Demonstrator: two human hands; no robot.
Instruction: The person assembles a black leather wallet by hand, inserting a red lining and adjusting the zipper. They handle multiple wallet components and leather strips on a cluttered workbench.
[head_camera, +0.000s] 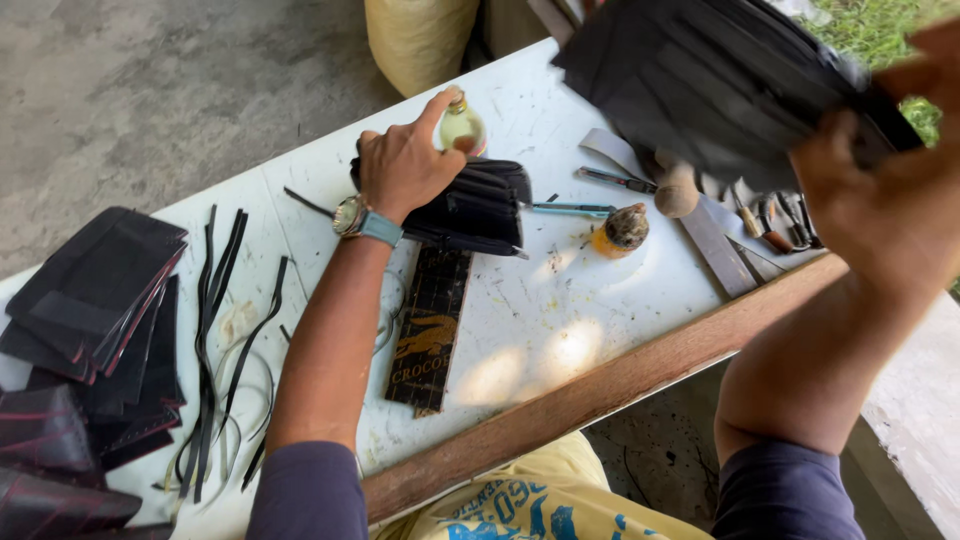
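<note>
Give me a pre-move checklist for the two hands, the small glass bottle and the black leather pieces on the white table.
1. Left hand on the small glass bottle: ok, fingers touch its top.
2. Bottle upright: ok.
3. Bottle capped: cannot tell, a finger covers it.
4. Right hand gripping the raised black leather piece: ok, held above the table.
5. Black wallet under the left palm, lying flat: ok.
6. Orange-based bottle apart from both hands: ok.
</note>
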